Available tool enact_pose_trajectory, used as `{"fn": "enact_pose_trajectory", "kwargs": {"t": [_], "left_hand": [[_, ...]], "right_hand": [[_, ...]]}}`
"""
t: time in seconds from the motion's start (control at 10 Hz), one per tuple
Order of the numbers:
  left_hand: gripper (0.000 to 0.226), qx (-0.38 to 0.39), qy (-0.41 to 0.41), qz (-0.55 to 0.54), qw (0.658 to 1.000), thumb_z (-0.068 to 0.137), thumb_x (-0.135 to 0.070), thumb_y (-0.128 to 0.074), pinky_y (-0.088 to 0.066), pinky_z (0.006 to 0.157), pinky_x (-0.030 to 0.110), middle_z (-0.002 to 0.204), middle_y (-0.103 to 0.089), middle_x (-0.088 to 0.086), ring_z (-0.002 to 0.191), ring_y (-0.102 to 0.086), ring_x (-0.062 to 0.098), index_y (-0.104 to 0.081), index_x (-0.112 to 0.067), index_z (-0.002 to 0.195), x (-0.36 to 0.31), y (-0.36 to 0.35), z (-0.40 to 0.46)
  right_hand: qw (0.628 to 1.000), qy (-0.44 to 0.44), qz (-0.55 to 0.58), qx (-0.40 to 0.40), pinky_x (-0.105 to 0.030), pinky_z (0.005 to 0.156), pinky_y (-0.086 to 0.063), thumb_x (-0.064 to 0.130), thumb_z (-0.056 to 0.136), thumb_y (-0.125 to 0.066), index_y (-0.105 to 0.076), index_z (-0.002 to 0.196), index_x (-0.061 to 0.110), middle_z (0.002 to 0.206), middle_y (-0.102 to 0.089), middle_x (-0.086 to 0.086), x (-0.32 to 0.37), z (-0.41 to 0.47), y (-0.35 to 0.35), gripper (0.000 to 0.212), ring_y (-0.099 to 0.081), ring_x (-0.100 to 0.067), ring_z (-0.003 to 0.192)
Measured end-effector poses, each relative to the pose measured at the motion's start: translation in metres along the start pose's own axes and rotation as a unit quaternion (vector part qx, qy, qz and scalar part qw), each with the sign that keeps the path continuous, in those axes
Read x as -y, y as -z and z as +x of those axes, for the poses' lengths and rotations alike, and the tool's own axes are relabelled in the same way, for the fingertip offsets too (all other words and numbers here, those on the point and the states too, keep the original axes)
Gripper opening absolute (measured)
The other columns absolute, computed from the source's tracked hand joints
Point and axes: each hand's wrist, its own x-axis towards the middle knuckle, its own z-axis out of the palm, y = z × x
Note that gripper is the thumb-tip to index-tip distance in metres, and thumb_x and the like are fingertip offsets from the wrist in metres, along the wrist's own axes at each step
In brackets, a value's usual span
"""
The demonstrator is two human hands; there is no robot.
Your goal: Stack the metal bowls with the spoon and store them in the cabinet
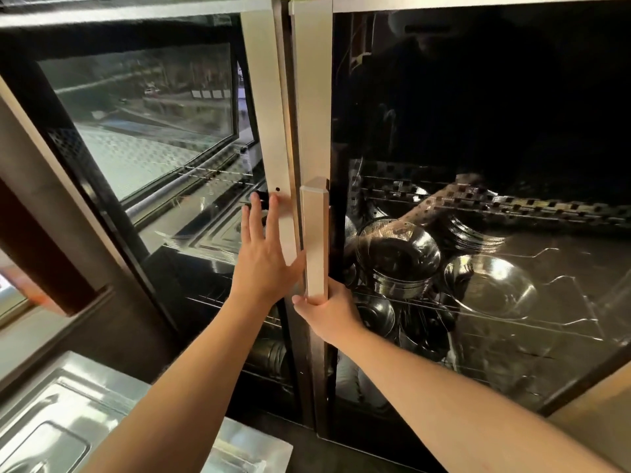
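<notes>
Bowls [397,259] behind the handle [316,240] look light, stiff, slippery; grip their rims. Right hand [329,314] fingers clasp the handle's foot; left hand [264,254] beside it lies flat, fingers spread.

left hand [264,257] flat on the cabinet's left door frame [269,131], right hand [327,310] gripping the handle [316,240], bowls [399,257] behind glass

Dim interior, glass glare, edge distortion

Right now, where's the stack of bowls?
In the head view, the bowl stack sits on a wire shelf behind the right glass door, just right of the handle that the right hand grips.
</notes>
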Motion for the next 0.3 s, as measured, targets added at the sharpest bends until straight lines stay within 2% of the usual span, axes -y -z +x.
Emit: {"fn": "enact_pose_trajectory", "kwargs": {"t": [0.1,0.2,0.3], "left_hand": [[0.105,0.023,0.019,0.004,1.0,0.082,-0.054,-0.061,-0.031,0.117,0.057,0.168,0.01,0.004,0.154,-0.003,0.033,0.007,-0.03,0.159,-0.005,0.01,-0.005],[0.096,0.023,0.016,-0.006,1.0,0.087,-0.049,-0.066,-0.03,0.118,0.053,0.169,-0.003,0.003,0.154,-0.011,0.029,-0.006,-0.028,0.159,-0.008,0.022,-0.012],[0.082,0.013,0.011,-0.005,1.0,0.089,-0.052,-0.062,-0.034,0.116,0.049,0.164,-0.023,0.003,0.149,-0.026,0.027,-0.024,-0.024,0.156,-0.016,0.044,-0.022]], "right_hand": [[0.998,-0.033,-0.004,0.047,-0.034,0.083,-0.056,0.042,0.073,-0.086,-0.063,0.118,0.032,0.101,-0.072,0.01,0.008,-0.004,0.011,0.052,-0.068,-0.014,0.096],[0.991,-0.045,-0.093,0.09,-0.039,0.092,-0.054,0.046,0.069,-0.087,-0.05,0.128,0.031,0.113,-0.067,0.01,0.021,-0.012,0.025,0.072,-0.064,-0.015,0.106],[0.984,-0.034,-0.166,0.058,-0.031,0.075,-0.053,0.049,0.074,-0.081,-0.042,0.134,0.025,0.113,-0.062,0.007,0.044,-0.023,0.046,0.076,-0.062,-0.014,0.1]]}}
